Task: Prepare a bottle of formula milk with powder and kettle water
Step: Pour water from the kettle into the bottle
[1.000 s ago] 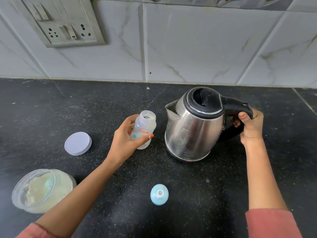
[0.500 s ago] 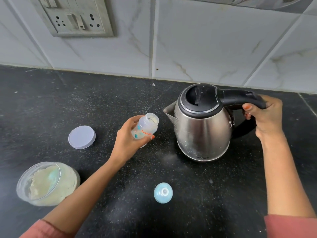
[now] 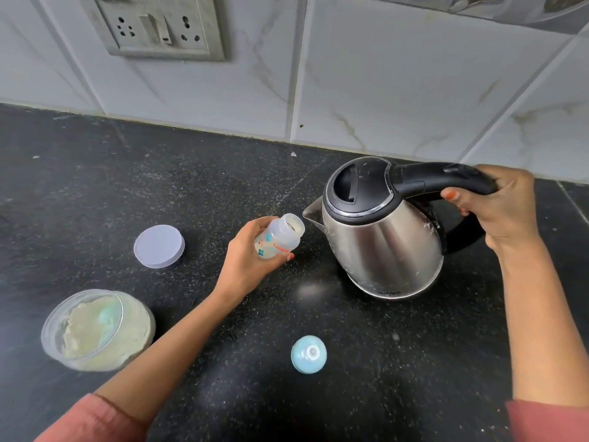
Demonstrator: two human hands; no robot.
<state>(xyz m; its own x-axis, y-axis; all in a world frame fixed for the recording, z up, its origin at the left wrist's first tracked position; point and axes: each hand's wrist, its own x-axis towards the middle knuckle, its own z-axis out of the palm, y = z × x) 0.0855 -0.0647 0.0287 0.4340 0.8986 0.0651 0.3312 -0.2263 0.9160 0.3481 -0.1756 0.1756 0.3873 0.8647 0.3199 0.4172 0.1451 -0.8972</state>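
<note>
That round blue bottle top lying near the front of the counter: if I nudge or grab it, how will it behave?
Probably light: the blue bottle top is small and looks like plastic. Its domed, round outline suggests it may roll or skate on the polished black counter if pushed. Nothing touches it, so a pinch from above seems safest.

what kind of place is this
Most likely a home kitchen. There is a dark speckled stone countertop, backed by marble-look wall tiles with a socket panel. A steel kettle and a baby bottle are in use over the countertop.
</note>
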